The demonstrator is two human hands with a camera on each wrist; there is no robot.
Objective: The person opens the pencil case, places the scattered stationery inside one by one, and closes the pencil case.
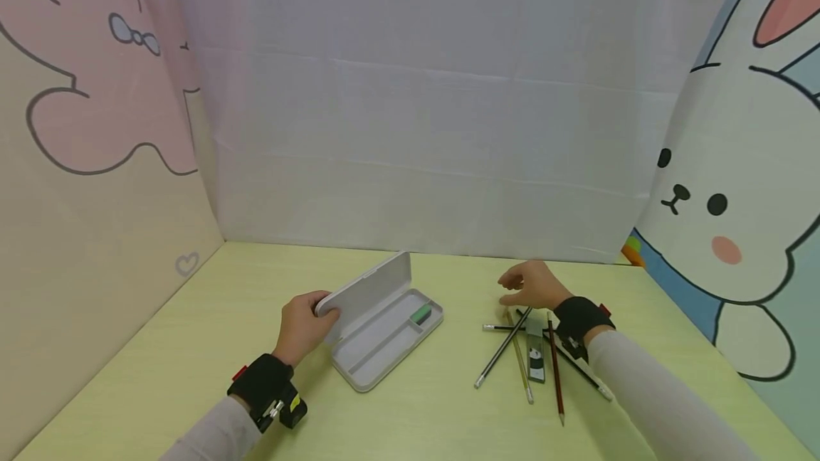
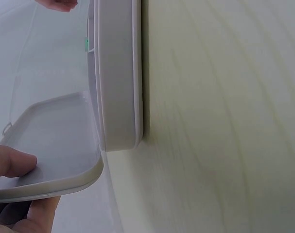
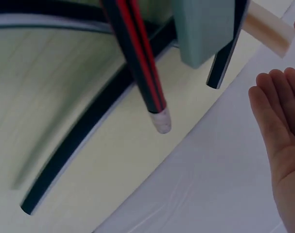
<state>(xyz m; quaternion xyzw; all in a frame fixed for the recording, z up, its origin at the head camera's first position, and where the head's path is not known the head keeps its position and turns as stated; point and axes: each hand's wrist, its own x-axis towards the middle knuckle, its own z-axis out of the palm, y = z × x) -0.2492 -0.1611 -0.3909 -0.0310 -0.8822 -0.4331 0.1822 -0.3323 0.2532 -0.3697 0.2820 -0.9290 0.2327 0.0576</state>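
Note:
A white pencil case point(image 1: 384, 368) lies open on the table, its hinged lid point(image 1: 368, 294) raised. My left hand point(image 1: 300, 329) pinches the lid's near-left corner; in the left wrist view the thumb presses on the inner face of the lid point(image 2: 55, 128), with fingers behind it. A green eraser point(image 1: 421, 314) sits in the case's small far compartment. My right hand point(image 1: 533, 285) hovers over the far ends of several loose pencils, fingers slightly bent and holding nothing. A red pencil point(image 1: 555, 375), a yellow pencil point(image 1: 520, 365) and a grey-green panda box point(image 1: 534, 358) lie there.
Dark pencils point(image 1: 501, 351) cross the others in the pile. A white cloth point(image 1: 435, 162) hangs behind the table point(image 1: 410, 425). Printed cartoon panels stand on the left point(image 1: 115, 233) and right point(image 1: 737, 233).

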